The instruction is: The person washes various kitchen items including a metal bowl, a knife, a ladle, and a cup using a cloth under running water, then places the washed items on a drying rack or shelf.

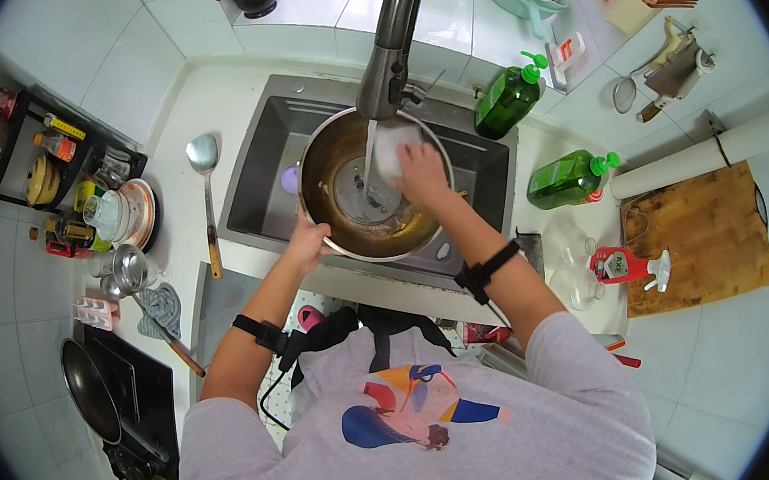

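Note:
A large round metal pan with a brownish inner wall is held over the dark sink. My left hand grips its rim at the lower left. Inside the pan, at its upper right, my right hand presses a whitish cloth or pad against the wall; its exact kind is unclear. From the dark pull-out faucet a stream of water falls into the pan, where a little water lies at the bottom. A purple round thing sits in the sink, left of the pan.
On the left counter lies a spatula with a wooden handle; stacked bowls stand beyond it. Two green pump bottles are right of the sink, with a red spray bottle and wooden cutting board farther right.

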{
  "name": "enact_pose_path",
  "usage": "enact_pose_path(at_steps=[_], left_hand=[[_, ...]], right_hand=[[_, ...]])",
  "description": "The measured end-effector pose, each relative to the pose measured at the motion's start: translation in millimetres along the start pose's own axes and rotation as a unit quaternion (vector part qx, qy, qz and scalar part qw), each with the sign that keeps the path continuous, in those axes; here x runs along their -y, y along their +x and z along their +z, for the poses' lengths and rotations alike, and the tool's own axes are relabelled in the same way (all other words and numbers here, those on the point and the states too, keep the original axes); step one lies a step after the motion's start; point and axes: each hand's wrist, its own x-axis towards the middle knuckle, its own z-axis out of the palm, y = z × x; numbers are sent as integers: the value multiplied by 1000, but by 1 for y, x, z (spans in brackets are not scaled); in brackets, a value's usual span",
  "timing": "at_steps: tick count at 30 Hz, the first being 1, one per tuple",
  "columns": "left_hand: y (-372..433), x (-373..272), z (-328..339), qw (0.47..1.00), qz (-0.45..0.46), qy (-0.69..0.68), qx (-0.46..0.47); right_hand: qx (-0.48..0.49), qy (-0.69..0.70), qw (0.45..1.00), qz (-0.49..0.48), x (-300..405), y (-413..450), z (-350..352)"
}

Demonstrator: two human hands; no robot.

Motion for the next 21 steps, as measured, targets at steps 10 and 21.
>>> enact_pose_path(at_steps=[10,21], left_hand=[[15,16,-5,992,116,24,49],[9,29,-26,982,174,63,32]], right_hand=[[458,252,840,-145,19,-26,63],[289,78,951,75,-17,29,51]])
